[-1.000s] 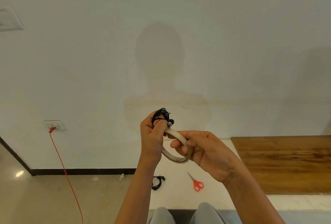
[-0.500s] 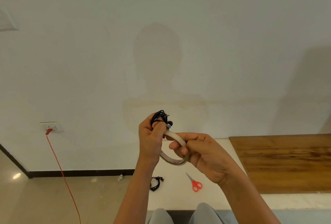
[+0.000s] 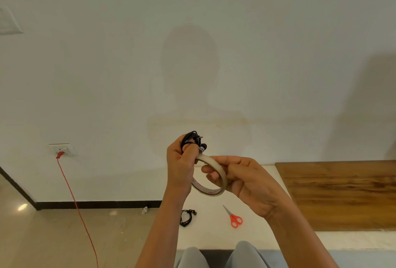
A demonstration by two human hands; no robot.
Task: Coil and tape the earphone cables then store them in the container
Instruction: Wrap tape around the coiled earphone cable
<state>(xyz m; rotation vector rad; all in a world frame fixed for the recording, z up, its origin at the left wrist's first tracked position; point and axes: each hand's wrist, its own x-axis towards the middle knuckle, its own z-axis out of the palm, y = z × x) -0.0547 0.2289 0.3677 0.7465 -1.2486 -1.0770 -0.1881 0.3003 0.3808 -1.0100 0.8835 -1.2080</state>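
Note:
My left hand (image 3: 181,167) grips a coiled black earphone cable (image 3: 191,139), whose loops and earbuds stick out above my fingers. My right hand (image 3: 242,182) holds a beige roll of tape (image 3: 214,190) by its rim, a finger through the hole. The roll's upper edge meets my left thumb just under the coil. Both hands are raised in front of the white wall. A second black earphone bundle (image 3: 186,217) lies on the white table (image 3: 210,235) below. No container is in view.
Red-handled scissors (image 3: 234,218) lie on the white table right of the second bundle. A wooden board (image 3: 342,192) covers the table's right part. A red cord (image 3: 75,203) hangs from a wall socket (image 3: 62,149) to the floor on the left. My knees (image 3: 218,255) show at the bottom.
The hands stay together with coil and tape. My right fingers have shifted a little on the roll, which has turned slightly; the view has drifted a bit.

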